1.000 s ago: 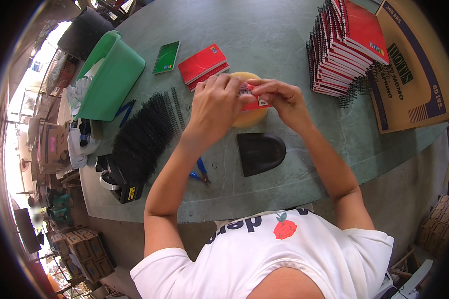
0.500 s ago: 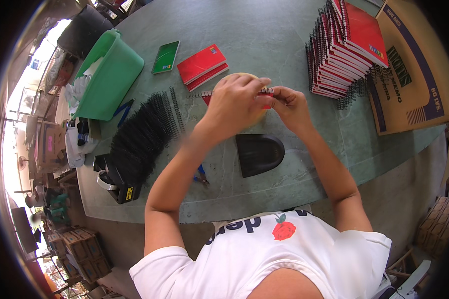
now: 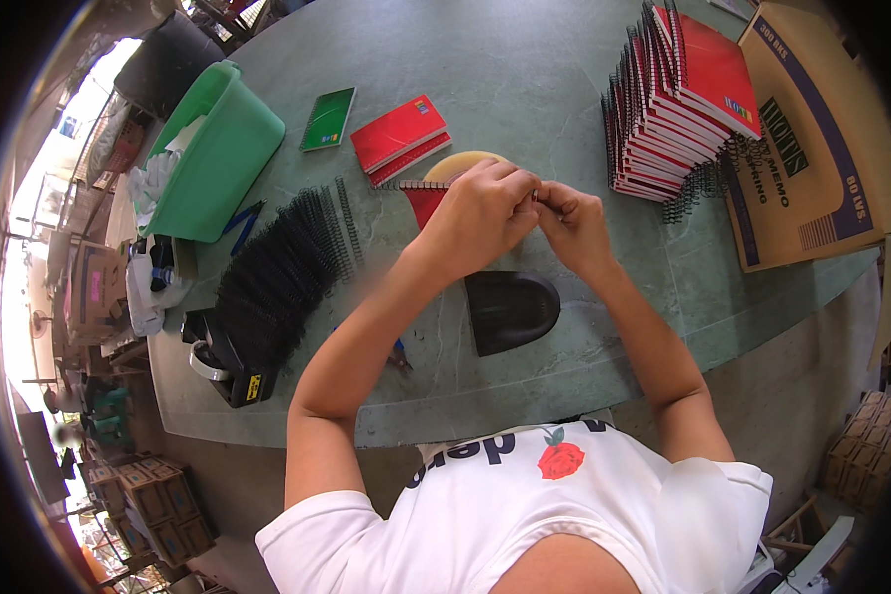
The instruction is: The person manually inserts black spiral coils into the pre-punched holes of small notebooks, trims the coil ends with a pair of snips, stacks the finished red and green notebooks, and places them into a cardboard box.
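A red notebook with a black binding coil along its far edge is partly hidden behind my left hand, whose fingers are closed on it. My right hand is pinched at the right end of that coil, its fingertips meeting those of the left and covering the coil's end. Beneath the notebook shows the rim of a round yellow object. Nearer to me, below both hands, rests a black rounded, wedge-like piece.
Two red notebooks and a green one lie beyond. Loose black coils heap at left, near a tape dispenser, pliers and a green tub. A tall stack of red notebooks and a carton stand right.
My fingertips have drawn together at the coil's right end, hiding what showed there before. The left hand has shifted slightly right, baring more of the red notebook and yellow object.
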The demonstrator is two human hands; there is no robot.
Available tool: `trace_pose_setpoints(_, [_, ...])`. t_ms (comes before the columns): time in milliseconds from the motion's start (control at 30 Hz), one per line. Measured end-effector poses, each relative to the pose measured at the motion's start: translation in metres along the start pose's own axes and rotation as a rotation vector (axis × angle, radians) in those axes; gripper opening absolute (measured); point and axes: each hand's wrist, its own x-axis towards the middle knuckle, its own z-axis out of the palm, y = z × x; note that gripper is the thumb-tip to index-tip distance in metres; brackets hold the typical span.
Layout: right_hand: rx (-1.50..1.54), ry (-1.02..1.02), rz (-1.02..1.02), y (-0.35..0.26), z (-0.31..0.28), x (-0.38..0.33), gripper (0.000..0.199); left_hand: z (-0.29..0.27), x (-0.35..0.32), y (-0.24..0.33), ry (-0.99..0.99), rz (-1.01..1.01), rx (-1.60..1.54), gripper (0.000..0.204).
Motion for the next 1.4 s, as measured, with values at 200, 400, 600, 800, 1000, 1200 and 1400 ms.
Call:
trace_pose_setpoints(200, [0.066,0.023,0.007,0.009,0.001,-0.001,0.016,-0.012,0.001,0.009,-0.074,-0.008,-0.049,0.014])
trace_pose_setpoints(400, [-0.011,-0.013,0.032,0.000,-0.002,-0.004,0.016,-0.008,-0.008,0.006,-0.079,0.067,0.033,0.013])
trace_pose_setpoints(600, [-0.135,0.081,-0.189,-0.013,0.012,-0.008,0.015,-0.013,-0.010,0.015,0.001,-0.006,0.154,0.017])
trace_pose_setpoints(800, [0.025,0.230,-0.051,-0.011,-0.003,0.011,0.027,-0.052,-0.024,-0.002,0.020,-0.346,0.344,0.015])
trace_pose_setpoints(1000, [0.571,-0.001,0.151,-0.061,0.010,0.013,0.046,-0.034,-0.022,0.044,0.095,-0.137,0.131,0.019])
trace_pose_setpoints(1200, [0.210,0.190,-0.092,-0.167,-0.110,0.058,0.054,-0.077,-0.016,0.051,0.484,-0.068,0.173,0.026])
trace_pose_setpoints(1400, [-0.463,0.526,-0.054,-0.066,-0.201,0.089,0.057,-0.041,-0.039,0.018,0.287,-0.236,0.000,0.014])
